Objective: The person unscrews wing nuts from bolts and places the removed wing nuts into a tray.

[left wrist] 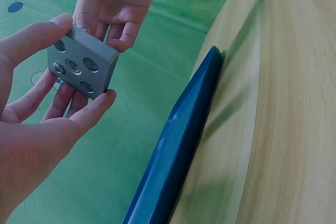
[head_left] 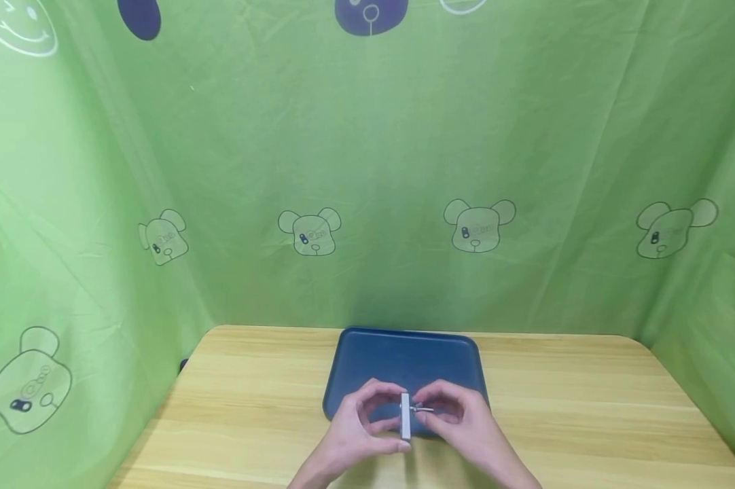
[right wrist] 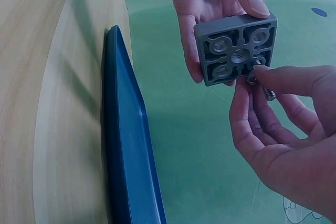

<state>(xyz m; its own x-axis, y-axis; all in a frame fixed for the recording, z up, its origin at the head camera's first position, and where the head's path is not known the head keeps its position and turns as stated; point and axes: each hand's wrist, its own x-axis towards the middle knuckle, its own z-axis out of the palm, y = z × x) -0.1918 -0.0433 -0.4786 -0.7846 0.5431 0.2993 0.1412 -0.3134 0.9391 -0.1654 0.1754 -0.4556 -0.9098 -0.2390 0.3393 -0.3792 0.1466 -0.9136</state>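
My left hand (head_left: 358, 428) holds a square grey plate (head_left: 405, 418) by its edges, upright above a blue tray (head_left: 404, 353). Several round holes and a larger threaded centre hole show on the plate (left wrist: 86, 64) in the left wrist view. A bolt head (left wrist: 59, 68) sits in one corner hole. On the plate's ribbed back (right wrist: 239, 53), my right hand (right wrist: 294, 124) pinches a small metal piece, perhaps a nut, at that bolt's threaded end. A second threaded screw (right wrist: 269, 94) pokes out between the right fingers; its other end is hidden.
The tray lies on a wood-grain table (head_left: 563, 394), beneath and beyond the hands. A green curtain (head_left: 392, 149) printed with bear heads hangs behind the table and on both sides. A small dark object (head_left: 183, 365) shows at the table's left edge.
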